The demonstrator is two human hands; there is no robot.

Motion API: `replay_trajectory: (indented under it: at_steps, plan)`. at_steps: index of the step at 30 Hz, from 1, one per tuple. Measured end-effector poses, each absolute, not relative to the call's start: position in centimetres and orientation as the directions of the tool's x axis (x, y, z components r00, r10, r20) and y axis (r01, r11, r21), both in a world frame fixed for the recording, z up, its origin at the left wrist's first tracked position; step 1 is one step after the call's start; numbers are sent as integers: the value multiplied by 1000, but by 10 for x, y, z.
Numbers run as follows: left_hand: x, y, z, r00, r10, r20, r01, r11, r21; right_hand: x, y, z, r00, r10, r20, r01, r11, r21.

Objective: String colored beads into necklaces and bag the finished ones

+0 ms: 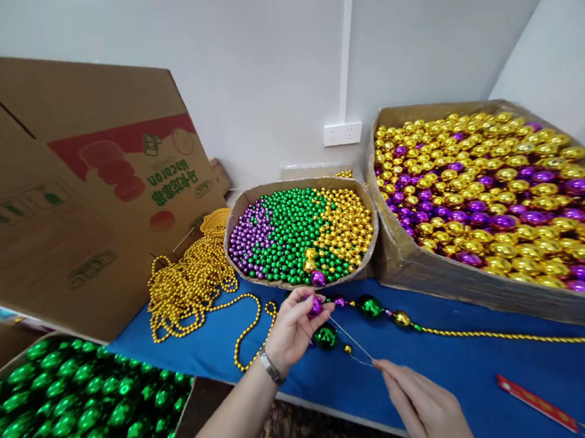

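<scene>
A purple bead (pixel 316 305) is pinched by the left hand (pixel 293 329); at its four o'clock, a thread (pixel 352 339) is gripped by the right hand (pixel 425 396), and towards three o'clock a beaded strand (pixel 401 319) is laid on the worktop (pixel 458 374)

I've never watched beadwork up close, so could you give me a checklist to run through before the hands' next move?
1. Left hand holds a purple bead: ok.
2. Right hand pinches the thread: ok.
3. One hand free: not ok, both are occupied.
4. Red-handled tool apart from the strand: ok.
5. Thread free of knots: cannot tell.
</scene>
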State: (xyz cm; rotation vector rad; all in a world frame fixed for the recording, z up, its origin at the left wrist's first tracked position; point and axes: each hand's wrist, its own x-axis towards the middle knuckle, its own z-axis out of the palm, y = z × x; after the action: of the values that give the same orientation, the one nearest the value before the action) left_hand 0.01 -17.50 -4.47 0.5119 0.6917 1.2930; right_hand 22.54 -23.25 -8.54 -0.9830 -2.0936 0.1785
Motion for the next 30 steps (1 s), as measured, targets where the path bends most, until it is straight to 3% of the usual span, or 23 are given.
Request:
replay_trajectory:
  at_steps: [8, 19, 26, 30]
  plan:
    - [5, -180, -48, 190, 957, -220, -683, 290, 670, 228, -239, -94, -403, 699, 590, 593, 691, -414]
    - [20, -180, -58, 20, 949, -313, -804, 202, 560, 230, -244, -107, -442, 684, 580, 626, 698, -348]
    - [22, -182, -55, 12, 963, -269, -796, 172, 580, 231, -244, -105, -431, 693, 578, 643, 685, -342]
    - [26, -187, -54, -18, 980, -196, -743, 118, 659, 230, -243, -106, -433, 680, 592, 654, 689, -312]
